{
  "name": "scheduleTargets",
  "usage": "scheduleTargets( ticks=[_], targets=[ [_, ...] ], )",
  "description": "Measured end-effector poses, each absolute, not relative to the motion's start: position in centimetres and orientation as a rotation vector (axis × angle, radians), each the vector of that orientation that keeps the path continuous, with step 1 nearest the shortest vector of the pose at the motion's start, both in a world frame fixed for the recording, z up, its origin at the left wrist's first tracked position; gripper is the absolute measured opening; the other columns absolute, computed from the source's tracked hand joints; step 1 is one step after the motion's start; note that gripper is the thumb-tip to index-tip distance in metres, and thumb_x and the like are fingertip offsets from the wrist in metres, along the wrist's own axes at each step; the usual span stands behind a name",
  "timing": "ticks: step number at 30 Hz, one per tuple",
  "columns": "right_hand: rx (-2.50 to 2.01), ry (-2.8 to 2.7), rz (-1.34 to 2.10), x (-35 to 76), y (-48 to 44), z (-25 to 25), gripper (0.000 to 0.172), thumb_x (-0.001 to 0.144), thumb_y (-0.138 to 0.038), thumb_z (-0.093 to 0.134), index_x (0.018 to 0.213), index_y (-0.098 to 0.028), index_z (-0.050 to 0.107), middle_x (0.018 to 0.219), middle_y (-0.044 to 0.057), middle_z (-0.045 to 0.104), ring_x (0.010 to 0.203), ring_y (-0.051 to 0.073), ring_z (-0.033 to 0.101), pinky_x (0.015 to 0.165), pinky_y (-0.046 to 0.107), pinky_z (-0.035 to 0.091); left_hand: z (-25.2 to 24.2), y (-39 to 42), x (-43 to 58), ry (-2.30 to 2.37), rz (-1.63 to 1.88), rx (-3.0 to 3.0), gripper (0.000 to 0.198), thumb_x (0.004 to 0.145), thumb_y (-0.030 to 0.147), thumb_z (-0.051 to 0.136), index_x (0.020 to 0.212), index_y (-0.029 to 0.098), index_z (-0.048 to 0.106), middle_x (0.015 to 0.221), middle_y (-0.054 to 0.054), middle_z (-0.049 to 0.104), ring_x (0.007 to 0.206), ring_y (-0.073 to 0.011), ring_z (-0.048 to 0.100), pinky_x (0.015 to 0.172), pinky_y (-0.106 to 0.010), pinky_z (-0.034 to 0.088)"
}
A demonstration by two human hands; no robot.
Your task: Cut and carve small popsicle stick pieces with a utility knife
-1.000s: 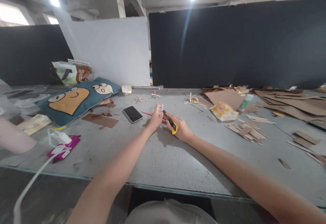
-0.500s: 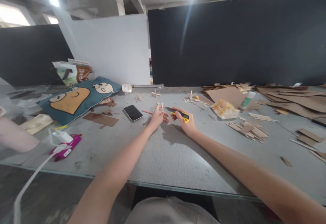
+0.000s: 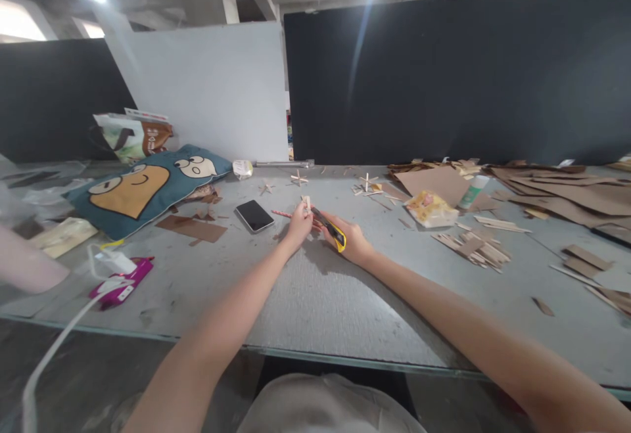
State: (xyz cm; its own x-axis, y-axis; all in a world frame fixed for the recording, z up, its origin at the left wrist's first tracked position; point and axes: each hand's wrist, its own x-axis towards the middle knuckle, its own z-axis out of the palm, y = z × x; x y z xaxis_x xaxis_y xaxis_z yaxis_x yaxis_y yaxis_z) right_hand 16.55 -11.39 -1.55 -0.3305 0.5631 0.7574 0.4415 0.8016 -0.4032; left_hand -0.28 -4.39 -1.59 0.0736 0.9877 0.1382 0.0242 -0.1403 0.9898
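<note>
Left hand (image 3: 298, 224): wooden piece (image 3: 306, 203) was pinched between fingers.
Right hand (image 3: 352, 241): yellow cutter (image 3: 338, 238) was gripped in fingers.
Phone (image 3: 254, 215): was seen at nine o'clock from left hand.

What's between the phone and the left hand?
In the head view, a thin reddish striped stick shows between the phone and the left hand. I can't tell whether it's held.

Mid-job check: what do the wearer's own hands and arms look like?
The ungloved, five-fingered left hand and ungloved right hand join slim, bare forearms. No sleeve, watch, bracelet or marking shows; the fingers are too small to rule out rings.
</note>
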Motion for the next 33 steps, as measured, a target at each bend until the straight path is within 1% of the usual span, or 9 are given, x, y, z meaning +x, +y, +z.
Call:
scheduleTargets(
  ticks=[5, 10, 12, 18, 26, 33],
  targets=[
    [-0.739, -2.014, 0.127, 16.54, -11.40, -1.54, 0.047, 0.103, -0.028, 0.053, 0.149, -0.024, 0.055, 0.116, 0.012, 0.077, 0.095, 0.023, 0.077, 0.085, 0.033, 0.061, -1.65, -4.38, -0.46, 1.120, 1.267, 1.412, 0.025, 0.081, 0.007, 0.058, 0.103, 0.019, 0.060, 0.064, 0.004, 0.061, 0.054, -0.0141, 0.062, 0.051, -0.021, 0.047],
    [-0.741, -2.011, 0.122, 16.55, -11.30, -1.66, 0.049, 0.102, -0.027, 0.053, 0.151, -0.023, 0.053, 0.116, 0.012, 0.077, 0.095, 0.022, 0.076, 0.084, 0.032, 0.060, -1.85, -4.32, -0.59, 1.129, 1.269, 1.442, 0.023, 0.080, 0.007, 0.059, 0.100, 0.019, 0.059, 0.063, 0.005, 0.058, 0.053, -0.0133, 0.060, 0.051, -0.020, 0.043],
    [-0.748, -2.018, 0.130, 16.57, -11.33, -1.62, 0.048, 0.103, -0.028, 0.053, 0.151, -0.022, 0.054, 0.114, 0.012, 0.077, 0.093, 0.022, 0.076, 0.083, 0.031, 0.060, -1.92, -4.30, -0.57, 1.135, 1.272, 1.446, 0.023, 0.081, 0.008, 0.058, 0.100, 0.020, 0.058, 0.063, 0.005, 0.058, 0.053, -0.0135, 0.060, 0.050, -0.019, 0.043],
    [-0.752, -2.031, 0.148, 16.60, -11.55, -1.36, 0.049, 0.103, -0.028, 0.052, 0.152, -0.024, 0.053, 0.114, 0.012, 0.077, 0.092, 0.022, 0.076, 0.083, 0.031, 0.060, -1.80, -4.37, -0.40, 1.133, 1.267, 1.451, 0.021, 0.083, 0.009, 0.058, 0.100, 0.020, 0.057, 0.064, 0.004, 0.060, 0.054, -0.0153, 0.062, 0.051, -0.022, 0.045],
    [-0.748, -2.040, 0.147, 16.60, -11.37, -1.60, 0.048, 0.103, -0.029, 0.053, 0.151, -0.023, 0.053, 0.114, 0.013, 0.076, 0.094, 0.023, 0.076, 0.083, 0.033, 0.059, -1.70, -4.56, -0.40, 1.136, 1.289, 1.477, 0.024, 0.082, 0.003, 0.054, 0.099, 0.019, 0.057, 0.063, 0.005, 0.058, 0.052, -0.0131, 0.060, 0.050, -0.020, 0.043],
    [-0.748, -2.040, 0.126, 16.66, -11.12, -1.96, 0.048, 0.102, -0.027, 0.054, 0.150, -0.023, 0.053, 0.113, 0.013, 0.076, 0.094, 0.022, 0.075, 0.084, 0.033, 0.059, -1.77, -4.73, -0.48, 1.109, 1.278, 1.529, 0.023, 0.084, 0.007, 0.055, 0.104, 0.020, 0.057, 0.063, 0.006, 0.058, 0.052, -0.0132, 0.062, 0.049, -0.019, 0.044]
  ],
)
